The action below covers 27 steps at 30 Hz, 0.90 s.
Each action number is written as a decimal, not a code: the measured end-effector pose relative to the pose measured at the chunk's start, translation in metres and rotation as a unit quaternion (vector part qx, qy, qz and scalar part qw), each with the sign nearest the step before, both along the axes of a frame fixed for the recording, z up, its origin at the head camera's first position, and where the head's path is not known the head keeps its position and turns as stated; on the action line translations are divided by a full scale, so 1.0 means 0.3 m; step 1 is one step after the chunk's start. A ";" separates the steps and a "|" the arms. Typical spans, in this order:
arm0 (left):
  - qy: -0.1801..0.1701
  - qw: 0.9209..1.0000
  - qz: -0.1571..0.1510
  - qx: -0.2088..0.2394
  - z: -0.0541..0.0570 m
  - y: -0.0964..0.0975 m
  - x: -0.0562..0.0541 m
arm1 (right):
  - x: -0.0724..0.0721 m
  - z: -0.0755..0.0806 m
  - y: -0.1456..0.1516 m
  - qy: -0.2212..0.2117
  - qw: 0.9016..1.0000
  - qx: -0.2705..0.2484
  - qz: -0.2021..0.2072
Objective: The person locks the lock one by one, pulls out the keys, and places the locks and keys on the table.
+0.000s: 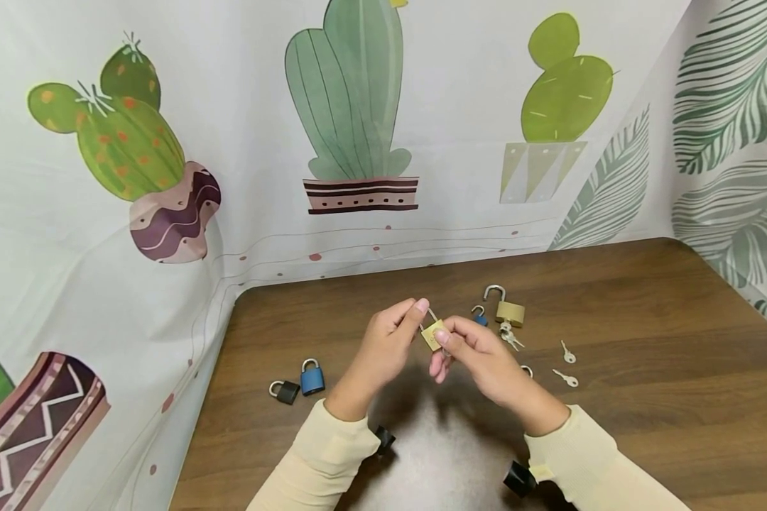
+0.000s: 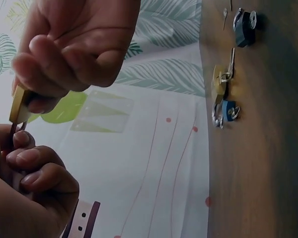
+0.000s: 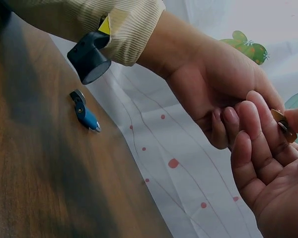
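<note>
Left hand (image 1: 386,341) is pinching the shackle (image 1: 432,314) of a small brass padlock (image 1: 431,337); right hand (image 1: 482,355) is gripping its body, thumb pressing on the face. Padlock is sitting between the two hands, above the surface (image 1: 690,341). Cannot tell whether a key is standing in it; right-hand fingers are crowding that end.

Judgement on handling: right hand should be bracing the body while the left is working the shackle straight along its legs; twisting sideways would be risking a bind. Left fingertips are safer staying clear of the leg holes.

Right of the hands, a larger brass padlock (image 1: 510,313) is lying with its shackle open, keys (image 1: 510,333) at its base; two loose keys (image 1: 569,356) are lying farther right. Left of the hands, a blue padlock (image 1: 312,380) and a black padlock (image 1: 285,392) are resting close together.
</note>
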<state>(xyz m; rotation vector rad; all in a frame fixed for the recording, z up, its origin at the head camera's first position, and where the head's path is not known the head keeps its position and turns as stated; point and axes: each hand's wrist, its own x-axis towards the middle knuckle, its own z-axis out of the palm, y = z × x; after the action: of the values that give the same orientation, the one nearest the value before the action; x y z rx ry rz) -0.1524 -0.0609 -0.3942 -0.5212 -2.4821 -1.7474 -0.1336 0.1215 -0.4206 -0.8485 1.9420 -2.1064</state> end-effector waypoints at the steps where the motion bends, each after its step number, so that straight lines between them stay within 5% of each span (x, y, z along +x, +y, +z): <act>1: 0.001 1.000 0.001 0.004 -0.001 0.004 0.002 | 0.000 0.000 0.000 -0.001 1.000 0.000 -0.003; 11: 0.011 0.998 0.026 0.056 -0.022 0.043 0.014 | 0.006 0.004 -0.002 -0.008 1.000 0.003 -0.026; 27: -0.004 0.996 0.014 0.091 -0.036 0.059 0.020 | 0.010 0.001 -0.008 0.006 0.999 -0.020 -0.026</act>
<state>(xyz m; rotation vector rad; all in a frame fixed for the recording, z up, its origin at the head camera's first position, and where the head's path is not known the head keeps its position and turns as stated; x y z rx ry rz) -0.1464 -0.0433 -0.4051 -0.4626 -2.2912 -1.9428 -0.1307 0.1189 -0.4203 -0.8287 1.9550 -2.1812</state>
